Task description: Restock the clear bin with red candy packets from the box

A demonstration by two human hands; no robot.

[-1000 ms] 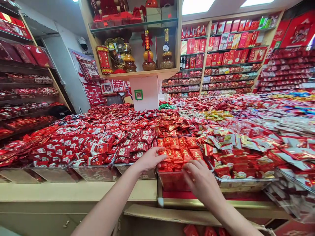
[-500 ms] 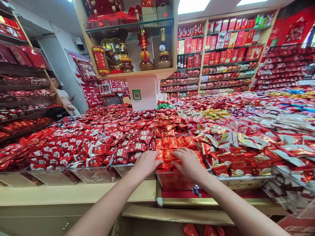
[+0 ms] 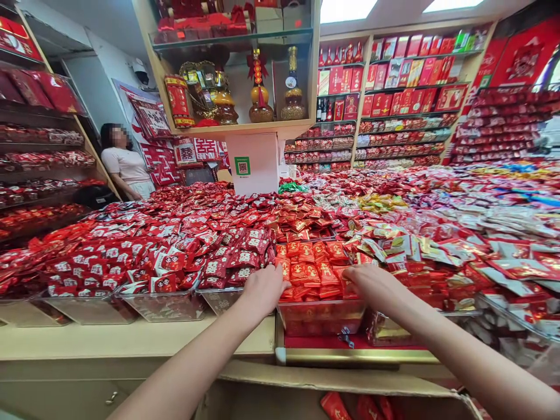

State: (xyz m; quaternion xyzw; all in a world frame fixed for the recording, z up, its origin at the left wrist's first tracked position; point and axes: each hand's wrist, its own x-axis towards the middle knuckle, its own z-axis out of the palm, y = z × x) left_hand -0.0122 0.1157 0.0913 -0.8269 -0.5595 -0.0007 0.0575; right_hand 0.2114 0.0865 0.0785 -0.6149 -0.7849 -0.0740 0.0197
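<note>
A clear bin point(image 3: 321, 318) at the counter's front holds small red packets with gold characters point(image 3: 308, 273), laid in rows. My left hand point(image 3: 265, 286) is at the bin's left edge, its fingertips against the packets there; whether it grips one is hidden. On the right side of the same bin, my right hand point(image 3: 371, 283) has its fingers bent down at the end packets, and what is between them cannot be made out. Dark red packets point(image 3: 245, 256) lie left of the bin, red and white ones point(image 3: 437, 286) to its right.
Below the counter edge point(image 3: 341, 356) is an open cardboard box point(image 3: 315, 379) with red packets inside. A metal clip point(image 3: 346, 337) hangs at the bin's front. A person point(image 3: 125, 160) stands at the back left, near shelves.
My right hand has moved right, from the middle of the bin to its right side, uncovering packets. My left hand stays near the left edge. The person at back left has come into fuller view.
</note>
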